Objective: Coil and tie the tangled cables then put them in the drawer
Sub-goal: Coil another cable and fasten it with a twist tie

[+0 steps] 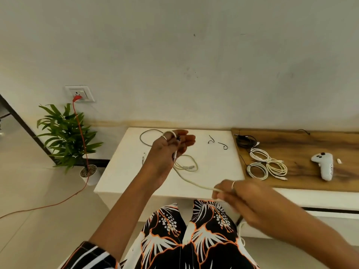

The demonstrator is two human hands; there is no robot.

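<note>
White surface [209,171] w/ cream cable [186,166]; brown woodgrain board [310,152] w/ white coils [268,166], black coil [245,141], white controller [324,166]. Red-orange cord [81,133], green plant [66,133]. Clothing [186,239] blk/white/orange leaf print.

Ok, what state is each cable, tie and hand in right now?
Left hand: raised, holds one end of the cream cable looped over its fingers.
Right hand: pinches the cream cable.
Cream cable: uncoiled, partly loose on the white table.
Grey cable: loose, untied.
White coils: three, coiled, on the wooden top.
Black coil: coiled.
Black ties: two, lying unused.
Red cord: plugged into the socket.
</note>
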